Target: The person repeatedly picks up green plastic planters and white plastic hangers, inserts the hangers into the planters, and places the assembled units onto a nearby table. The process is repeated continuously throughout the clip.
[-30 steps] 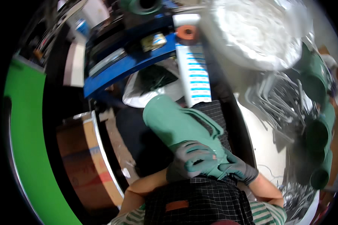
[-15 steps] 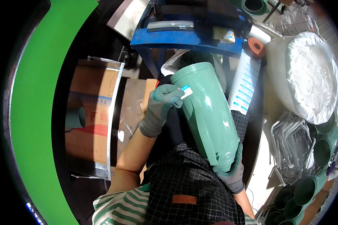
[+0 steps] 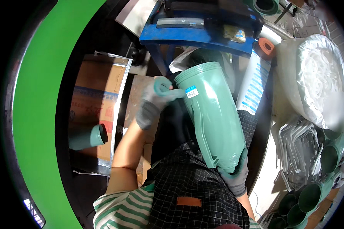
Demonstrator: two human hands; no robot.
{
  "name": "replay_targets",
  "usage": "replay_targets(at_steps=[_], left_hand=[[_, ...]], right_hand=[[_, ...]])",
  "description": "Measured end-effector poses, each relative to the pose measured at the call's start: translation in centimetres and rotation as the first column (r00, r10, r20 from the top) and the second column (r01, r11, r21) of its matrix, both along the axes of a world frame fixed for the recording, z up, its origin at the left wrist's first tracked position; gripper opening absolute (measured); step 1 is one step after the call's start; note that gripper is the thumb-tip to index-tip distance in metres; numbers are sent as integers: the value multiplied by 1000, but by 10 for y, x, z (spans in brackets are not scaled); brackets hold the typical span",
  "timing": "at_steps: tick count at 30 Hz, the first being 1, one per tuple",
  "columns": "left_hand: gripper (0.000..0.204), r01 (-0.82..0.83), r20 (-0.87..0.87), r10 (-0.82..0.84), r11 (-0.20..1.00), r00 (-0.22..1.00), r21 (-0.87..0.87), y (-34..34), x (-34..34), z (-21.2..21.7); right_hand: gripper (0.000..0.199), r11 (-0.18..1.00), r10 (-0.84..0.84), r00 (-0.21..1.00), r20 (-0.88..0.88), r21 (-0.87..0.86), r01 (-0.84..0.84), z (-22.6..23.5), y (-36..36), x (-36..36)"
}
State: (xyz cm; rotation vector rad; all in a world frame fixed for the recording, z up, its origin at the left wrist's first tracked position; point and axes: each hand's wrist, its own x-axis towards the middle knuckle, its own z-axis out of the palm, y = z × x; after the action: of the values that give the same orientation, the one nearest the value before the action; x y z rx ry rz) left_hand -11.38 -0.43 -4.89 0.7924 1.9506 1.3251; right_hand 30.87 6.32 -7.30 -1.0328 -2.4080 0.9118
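Observation:
A glossy green plastic canister [image 3: 214,114], wide and ridged at its far end and narrower at the near end, lies tilted across my lap. My right hand [image 3: 237,175], in a grey-green glove, is wrapped round its narrow end. Stuck on its side near the wide end is a small blue-and-white label [image 3: 192,92]. Beside that label is my gloved left hand [image 3: 160,97], one digit stretched out to the canister's edge and the others bent and apart, holding nothing. Some blur softens the left fingers.
A roll of printed labels [image 3: 252,86] lies right of the canister. Ahead stands a blue table [image 3: 198,36]. To the left are a cardboard box [image 3: 91,103] and another green cylinder [image 3: 91,138]. White wire frames [image 3: 300,152], a white bag [image 3: 317,76] and several green canisters [image 3: 309,196] crowd the right.
My left hand has let go of the label, which now lies flat on the canister, and drawn slightly left. The green cylinder by the cardboard box has moved right and nearer.

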Motion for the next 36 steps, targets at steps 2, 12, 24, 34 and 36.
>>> replay_targets(at_steps=[2, 12, 24, 34, 36], left_hand=[[53, 8, -238, 54, 967, 970, 255, 1, 0, -16], [56, 353, -562, -105, 866, 821, 354, 141, 46, 71], [72, 121, -967, -123, 988, 221, -98, 268, 66, 137], [67, 125, -927, -119, 989, 357, -79, 291, 39, 153], [57, 170, -971, 74, 979, 227, 114, 281, 40, 143]], right_hand=[[131, 912, 4, 974, -228, -398, -97, 16, 14, 3], [147, 701, -335, 860, -385, -711, -45, 72, 47, 59], [149, 766, -626, 498, -600, -592, 251, 124, 45, 97], [71, 749, -644, 208, -736, -662, -23, 113, 69, 100], [66, 823, -540, 372, -755, -565, 49, 133, 75, 98]])
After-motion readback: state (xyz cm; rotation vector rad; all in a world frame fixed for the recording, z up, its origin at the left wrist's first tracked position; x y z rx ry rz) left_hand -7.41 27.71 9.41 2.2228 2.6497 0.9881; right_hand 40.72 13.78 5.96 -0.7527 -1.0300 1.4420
